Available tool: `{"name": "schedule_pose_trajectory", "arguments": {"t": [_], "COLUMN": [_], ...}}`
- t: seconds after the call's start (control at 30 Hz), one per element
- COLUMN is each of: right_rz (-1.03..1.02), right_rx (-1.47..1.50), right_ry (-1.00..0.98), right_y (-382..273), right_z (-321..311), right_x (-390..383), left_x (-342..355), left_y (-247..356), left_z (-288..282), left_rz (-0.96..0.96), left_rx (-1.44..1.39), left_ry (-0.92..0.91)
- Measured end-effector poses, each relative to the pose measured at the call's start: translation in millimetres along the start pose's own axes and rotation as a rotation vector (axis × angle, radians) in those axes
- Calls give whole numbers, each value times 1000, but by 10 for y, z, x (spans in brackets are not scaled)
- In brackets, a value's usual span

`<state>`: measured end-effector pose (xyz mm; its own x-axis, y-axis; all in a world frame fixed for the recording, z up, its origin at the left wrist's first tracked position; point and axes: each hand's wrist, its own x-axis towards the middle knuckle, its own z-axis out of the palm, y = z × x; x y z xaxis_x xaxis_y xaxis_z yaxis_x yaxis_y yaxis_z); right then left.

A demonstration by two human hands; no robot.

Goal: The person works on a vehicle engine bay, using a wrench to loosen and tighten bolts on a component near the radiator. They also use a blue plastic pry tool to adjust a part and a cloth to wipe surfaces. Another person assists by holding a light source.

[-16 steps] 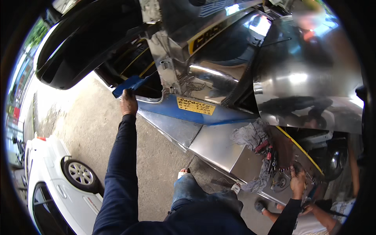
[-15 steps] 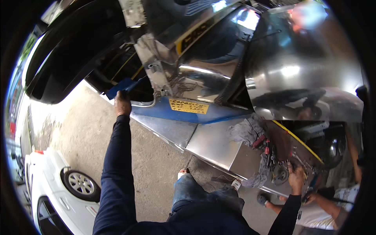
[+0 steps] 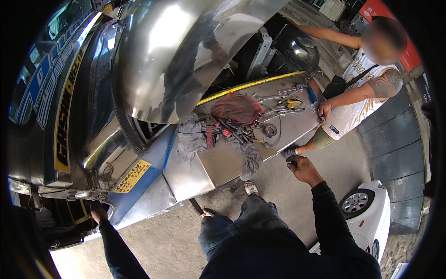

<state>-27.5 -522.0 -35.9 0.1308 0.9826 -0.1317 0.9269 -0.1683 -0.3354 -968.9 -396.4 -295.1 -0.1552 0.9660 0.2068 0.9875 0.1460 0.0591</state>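
My left hand (image 3: pixel 98 213) reaches far left to the edge of the vehicle's dark doorway (image 3: pixel 69 216). Its fingers are in shadow and mostly hidden. Off the near edge of the metal fender (image 3: pixel 227 165), my right hand (image 3: pixel 305 170) hangs with curled fingers; a dark bit shows at the fingertips, too small to name. On the fender lie wrenches (image 3: pixel 285 108), a red cloth (image 3: pixel 237 109), grey rags (image 3: pixel 193 137), a roll of tape (image 3: pixel 270 130) and several sockets (image 3: pixel 239 132).
A person (image 3: pixel 360 93) in a white sleeveless shirt stands at the fender's right end, one hand at its edge, the other arm stretched toward the engine bay. A raised shiny hood (image 3: pixel 162 60) fills the upper middle. A white car (image 3: pixel 371 209) is parked at lower right.
My view has swung right. My right hand has left the tools on the fender and come off its edge. The blue cloth in my left hand no longer shows.
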Motion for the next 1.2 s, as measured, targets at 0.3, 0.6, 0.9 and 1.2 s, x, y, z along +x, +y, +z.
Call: {"name": "schedule_pose_trajectory", "arguments": {"t": [0.3, 0.6, 0.9, 1.2], "right_rz": [-55, -352, -491, -349], "right_rx": [220, 329, 49, -87], "right_ry": [223, 327, 215, 25], "right_y": [199, 964, 1362, 1210], "right_z": [-569, -943, -1013, -482], "right_x": [495, 2028, 4046, 4717], "left_x": [-1729, -327, 1253, 2005], "left_y": [2129, 5785, 7702, 7944], "left_z": [-538, -2401, -1978, -955], "left_rz": [-29, 189, 338, 202], "left_rx": [-215, -626, -415, -298], "left_ry": [-814, -777, -51, -124]}}
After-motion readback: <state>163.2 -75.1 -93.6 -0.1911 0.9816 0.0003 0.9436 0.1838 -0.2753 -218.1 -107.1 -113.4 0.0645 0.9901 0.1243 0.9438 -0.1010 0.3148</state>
